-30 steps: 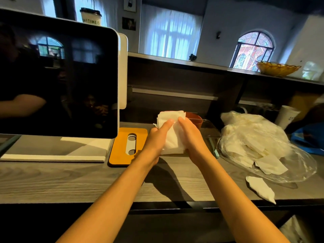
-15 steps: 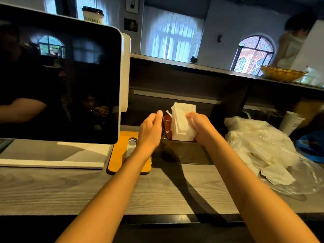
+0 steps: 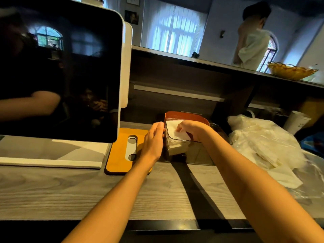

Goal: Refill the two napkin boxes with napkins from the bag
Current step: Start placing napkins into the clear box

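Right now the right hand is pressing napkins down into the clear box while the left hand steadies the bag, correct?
Not quite. In the head view the left hand rests flat against the clear box, not the bag. The right hand is pressing the napkins into that box.

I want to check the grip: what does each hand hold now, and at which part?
The right hand presses the napkins from above inside the clear box; its fingers are curled on the stack's top. The left hand rests flat against the box's left wall.

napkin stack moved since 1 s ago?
Yes. The white napkin stack went down from above the clear napkin box into it, beside the fixed orange slotted board, right hand on top.
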Demonstrator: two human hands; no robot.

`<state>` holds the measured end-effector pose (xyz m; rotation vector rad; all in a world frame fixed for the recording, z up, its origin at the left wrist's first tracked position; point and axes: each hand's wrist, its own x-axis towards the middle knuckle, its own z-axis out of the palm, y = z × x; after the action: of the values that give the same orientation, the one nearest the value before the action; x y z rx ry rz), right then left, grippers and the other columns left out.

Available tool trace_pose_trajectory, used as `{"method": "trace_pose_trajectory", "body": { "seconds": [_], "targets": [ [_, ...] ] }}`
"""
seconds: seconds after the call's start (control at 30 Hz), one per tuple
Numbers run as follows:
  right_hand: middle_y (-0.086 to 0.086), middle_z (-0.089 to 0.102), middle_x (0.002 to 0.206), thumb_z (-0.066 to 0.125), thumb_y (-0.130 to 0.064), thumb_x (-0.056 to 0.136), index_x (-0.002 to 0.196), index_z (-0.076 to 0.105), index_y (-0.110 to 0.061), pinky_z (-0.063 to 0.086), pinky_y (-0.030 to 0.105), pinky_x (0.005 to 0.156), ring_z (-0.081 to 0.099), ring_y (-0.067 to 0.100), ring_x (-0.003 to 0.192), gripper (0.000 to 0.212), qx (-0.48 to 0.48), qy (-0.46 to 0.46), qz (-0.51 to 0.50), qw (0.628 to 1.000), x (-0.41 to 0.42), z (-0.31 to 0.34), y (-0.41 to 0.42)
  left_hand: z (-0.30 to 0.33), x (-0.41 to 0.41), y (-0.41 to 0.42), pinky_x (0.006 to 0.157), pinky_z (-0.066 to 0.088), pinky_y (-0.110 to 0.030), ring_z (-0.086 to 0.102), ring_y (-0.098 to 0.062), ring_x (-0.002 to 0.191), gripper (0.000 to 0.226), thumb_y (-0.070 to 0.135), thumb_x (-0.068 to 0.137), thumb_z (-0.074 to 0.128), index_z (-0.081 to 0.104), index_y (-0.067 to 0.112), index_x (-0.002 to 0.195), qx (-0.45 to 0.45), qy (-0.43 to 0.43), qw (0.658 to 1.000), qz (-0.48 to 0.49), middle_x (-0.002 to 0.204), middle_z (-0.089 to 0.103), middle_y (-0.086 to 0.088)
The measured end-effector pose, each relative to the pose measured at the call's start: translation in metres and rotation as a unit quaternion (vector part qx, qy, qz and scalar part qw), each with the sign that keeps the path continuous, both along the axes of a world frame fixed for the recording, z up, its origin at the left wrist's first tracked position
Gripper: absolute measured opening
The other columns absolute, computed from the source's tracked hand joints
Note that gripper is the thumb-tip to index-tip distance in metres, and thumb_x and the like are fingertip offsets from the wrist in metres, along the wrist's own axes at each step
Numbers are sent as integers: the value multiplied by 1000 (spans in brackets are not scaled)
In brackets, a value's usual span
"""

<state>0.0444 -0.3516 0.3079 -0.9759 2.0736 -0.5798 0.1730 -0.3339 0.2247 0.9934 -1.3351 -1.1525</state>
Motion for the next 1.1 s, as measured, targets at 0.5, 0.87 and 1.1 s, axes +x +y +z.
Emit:
{"method": "trace_pose_trajectory", "body": {
  "seconds": [0.5, 0.87, 1.1],
  "targets": [
    [12, 43, 149, 55, -48, 97, 150, 30, -15, 45, 42, 98, 47, 33, 131, 68, -7, -44, 62, 997, -6, -12, -7, -1, 0, 5, 91, 53, -57, 62, -23, 102, 31, 60, 90, 27, 52, 42, 85, -29, -19, 999, 5, 91, 60, 11],
    [21, 43, 148, 29, -64, 98, 150, 31, -5, 38, 51, 110, 43, 39, 134, 79, -18, -110, 150, 982, -11, -1, -6, 4, 2, 11, 94, 51, -55, 61, -15, 105, 37, 62, 88, 26, 58, 45, 94, -30, 27, 999, 17, 99, 62, 18],
    [19, 48, 145, 30, -60, 100, 150, 35, -10, 50, 40, 87, 55, 34, 123, 70, -111, -104, 97, 984, 7, 5, 4, 6, 8, 20, 94, 47, -35, 55, 9, 97, 30, 43, 106, 27, 56, 41, 97, -73, -6, 997, -11, 98, 58, 25]
  ]
}}
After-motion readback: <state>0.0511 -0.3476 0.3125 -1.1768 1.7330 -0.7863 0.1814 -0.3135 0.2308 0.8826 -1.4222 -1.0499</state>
